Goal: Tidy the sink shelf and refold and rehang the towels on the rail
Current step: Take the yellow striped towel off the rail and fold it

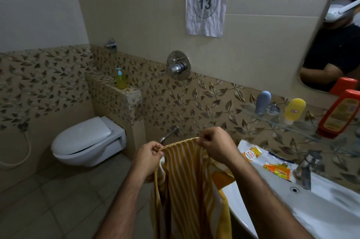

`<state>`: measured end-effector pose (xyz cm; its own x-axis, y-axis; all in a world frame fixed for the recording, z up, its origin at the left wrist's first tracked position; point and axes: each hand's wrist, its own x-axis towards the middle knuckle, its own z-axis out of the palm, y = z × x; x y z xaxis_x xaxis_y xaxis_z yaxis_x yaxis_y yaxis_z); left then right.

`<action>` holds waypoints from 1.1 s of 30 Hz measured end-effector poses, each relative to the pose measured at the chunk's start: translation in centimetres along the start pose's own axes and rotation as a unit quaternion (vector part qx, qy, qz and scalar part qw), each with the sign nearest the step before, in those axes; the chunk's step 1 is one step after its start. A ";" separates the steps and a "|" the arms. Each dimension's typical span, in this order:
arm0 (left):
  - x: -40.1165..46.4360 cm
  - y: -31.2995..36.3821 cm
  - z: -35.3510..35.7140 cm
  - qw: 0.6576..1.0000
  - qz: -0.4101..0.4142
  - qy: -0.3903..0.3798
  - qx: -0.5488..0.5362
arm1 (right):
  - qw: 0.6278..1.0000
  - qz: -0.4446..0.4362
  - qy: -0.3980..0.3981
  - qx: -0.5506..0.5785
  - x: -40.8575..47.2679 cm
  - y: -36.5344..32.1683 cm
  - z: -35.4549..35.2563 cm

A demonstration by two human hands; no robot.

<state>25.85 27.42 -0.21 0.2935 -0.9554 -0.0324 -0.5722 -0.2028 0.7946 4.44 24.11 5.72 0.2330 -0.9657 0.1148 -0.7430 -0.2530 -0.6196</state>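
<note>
Striped towel (187,176) nearest; sachets (261,159) on sink (331,209), possibly 3 bottles (294,110) beyond.

Dim, yellowish indoor light fills the bathroom, the upper wall brightest and the floor (48,209) falling into soft shadow. Small highlights glint off the chrome wall valve (178,66), and a pale sheen lies across the white sink (321,209). The wide lens bows the tile border and tilts the mirror (331,44) at the right edge. The sink's near rim and the orange bottle (339,116) look smeared; the forearms at the bottom edge are soft.
</note>
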 end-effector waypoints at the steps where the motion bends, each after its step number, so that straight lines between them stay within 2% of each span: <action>1: 0.0 -0.2 0.2 1.000 -0.003 -0.006 -0.004 | 1.000 0.012 0.001 0.011 0.2 0.0 0.2; 5: 0.1 -0.4 0.5 0.999 -0.013 -0.018 -0.025 | 1.000 0.001 -0.003 0.019 0.4 -0.6 0.7; 9: -0.4 0.0 0.6 0.994 -0.009 -0.069 -0.082 | 0.994 -0.013 0.065 -0.083 0.4 -1.2 1.2; 12: -1.2 0.9 0.6 0.990 0.025 -0.091 -0.104 | 0.982 -0.046 0.100 -0.153 0.3 -1.3 1.4; 16: -1.9 3.0 0.5 0.981 0.078 -0.116 -0.132 | 0.984 -0.119 -0.010 -0.135 0.1 -1.8 1.5; 19: -1.7 4.1 0.8 0.984 0.103 -0.084 -0.115 | 0.985 -0.131 -0.016 -0.110 0.0 -2.1 1.5; 23: -1.4 4.5 1.2 0.991 0.086 -0.045 -0.095 | 0.985 -0.132 -0.005 -0.110 0.0 -2.0 1.5; 28: -1.0 4.8 1.0 0.994 0.072 0.027 -0.071 | 0.994 -0.072 -0.036 -0.076 -0.1 -0.9 0.4; 33: -0.5 4.5 0.2 0.996 0.079 0.045 -0.024 | 0.996 -0.027 -0.023 -0.085 -0.3 0.0 -1.3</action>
<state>23.02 26.94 3.23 0.2721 -0.9508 0.1480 -0.5797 -0.0392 0.8139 3.51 24.29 6.69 0.3011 -0.9476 0.1067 -0.8230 -0.3148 -0.4729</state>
